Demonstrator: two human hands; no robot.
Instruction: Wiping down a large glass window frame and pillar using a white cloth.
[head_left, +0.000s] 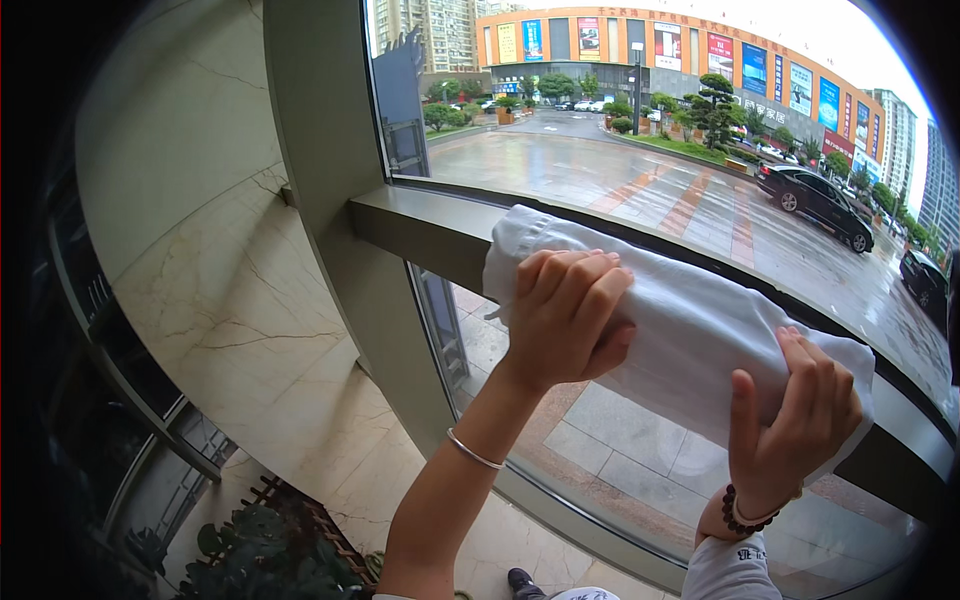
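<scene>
A white cloth (690, 330) lies folded over the horizontal metal rail (427, 225) of a large glass window and hangs down its near side. My left hand (570, 315) grips the cloth near its left end, fingers bent over the top of the rail and thumb against the front. Toward the cloth's right end, my right hand (795, 412) holds it with the fingers over the upper edge and the thumb on the near face. The cloth hides the rail beneath both hands.
A wide metal upright (322, 187) meets the rail at left, beside a marble wall (210, 247). Below left stands a leafy plant (262, 555) by a wooden lattice (322, 517). My shoe (520, 579) is on the tiled floor. Beyond the glass, a black car (814, 202) stands on wet paving.
</scene>
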